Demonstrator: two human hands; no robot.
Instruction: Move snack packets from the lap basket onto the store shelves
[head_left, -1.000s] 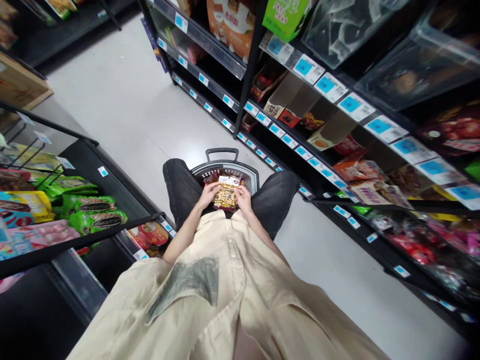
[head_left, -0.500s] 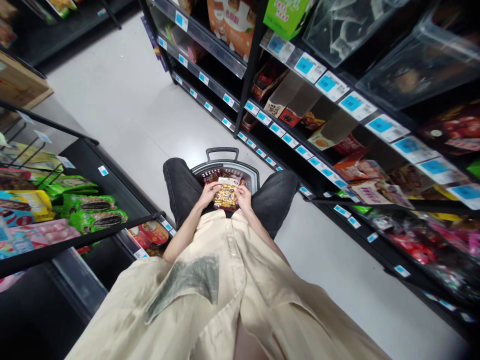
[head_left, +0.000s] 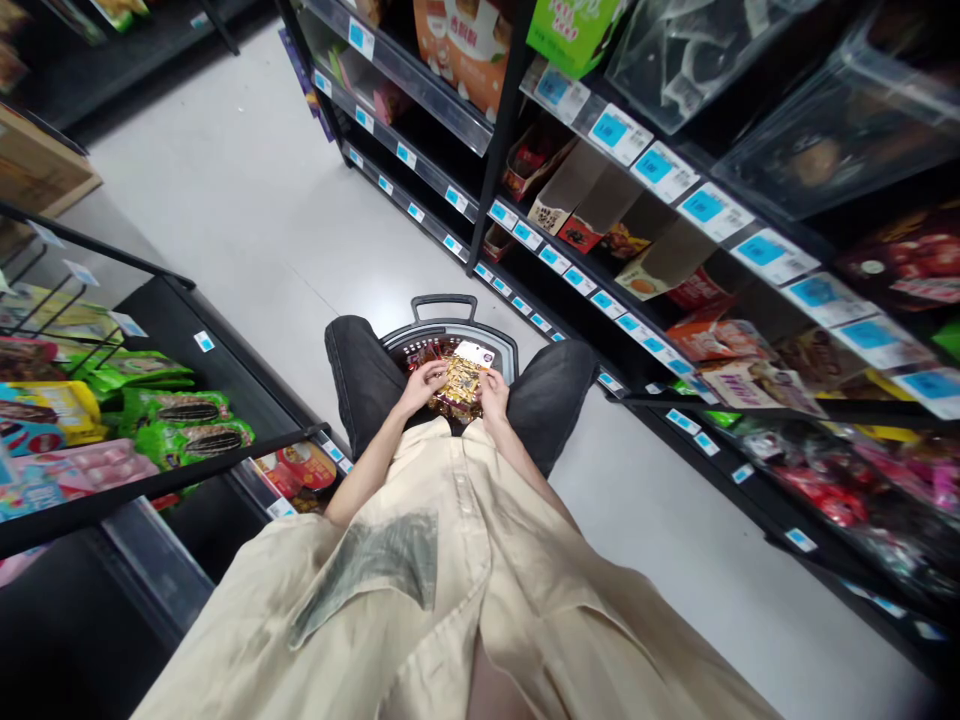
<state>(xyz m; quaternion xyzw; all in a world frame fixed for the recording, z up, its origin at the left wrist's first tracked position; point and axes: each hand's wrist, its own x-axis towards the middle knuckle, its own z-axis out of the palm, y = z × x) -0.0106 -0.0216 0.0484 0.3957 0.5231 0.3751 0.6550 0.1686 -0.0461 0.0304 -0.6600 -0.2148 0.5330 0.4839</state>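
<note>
The black rack cuts in on my far left, green packs lying on it, its edge slanting down to just beside the left knee, so I've little room there. Past that edge, pale floor runs in a wide strip toward the top left. In the middle I've got the basket, framed by both knees, its handle toward that bare strip. The right knee is near the tagged shelving, with more floor below it. Now the hands: I see the left hand with its fingertips closed on the left side of the gold packet, and the right hand pinching the right edge. The packet is over the basket, between the knees, and its long axis leans: white header away from the body and to the right, bottom end back toward the shirt and slightly left. Dark reddish packs peek out beside it, mostly covered; whether it touches them, I can't tell. Its printing is too small for me, and the far-right goods blur, cut off by the frame.
</note>
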